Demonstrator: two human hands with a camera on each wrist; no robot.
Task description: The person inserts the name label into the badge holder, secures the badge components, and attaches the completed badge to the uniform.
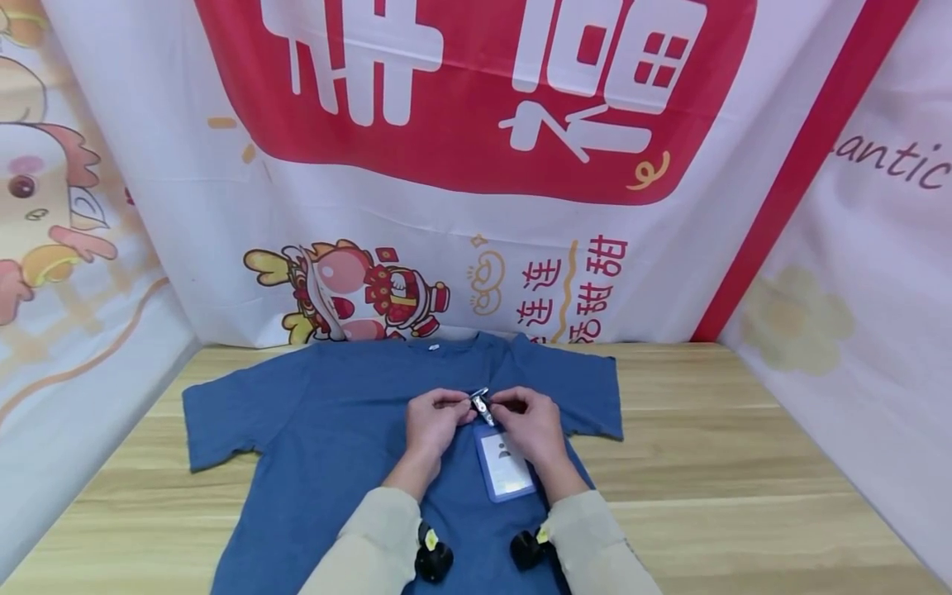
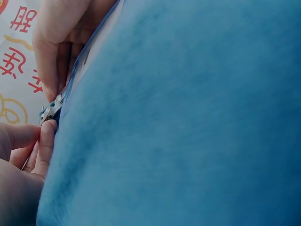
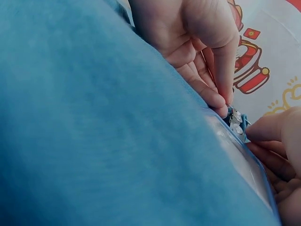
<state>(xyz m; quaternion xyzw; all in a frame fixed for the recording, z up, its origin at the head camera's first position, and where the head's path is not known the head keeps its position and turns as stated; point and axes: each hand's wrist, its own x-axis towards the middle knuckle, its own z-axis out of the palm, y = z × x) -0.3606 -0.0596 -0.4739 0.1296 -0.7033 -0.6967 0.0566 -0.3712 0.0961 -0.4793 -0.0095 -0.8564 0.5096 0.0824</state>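
A blue T-shirt (image 1: 335, 430) lies spread on the table, its collar toward the back wall. On its chest area is a name badge (image 1: 500, 478) in a clear, blue-edged holder, with a shiny metal badge clip (image 1: 482, 406) at its top. My left hand (image 1: 430, 426) pinches the left end of the clip between thumb and fingertips. From the other side, my right hand (image 1: 537, 423) pinches the clip just above the holder and partly covers the badge. Blue cloth shows at the clip (image 3: 237, 123) in the right wrist view; whether the clip bites it, I cannot tell.
Under the shirt is a wood-grain table (image 1: 714, 463). Behind it hangs a printed cloth (image 1: 372, 190) with red and white patterns, and more printed cloth (image 1: 855, 273) closes off the sides. A black wrist camera (image 1: 434, 562) sits at each cuff.
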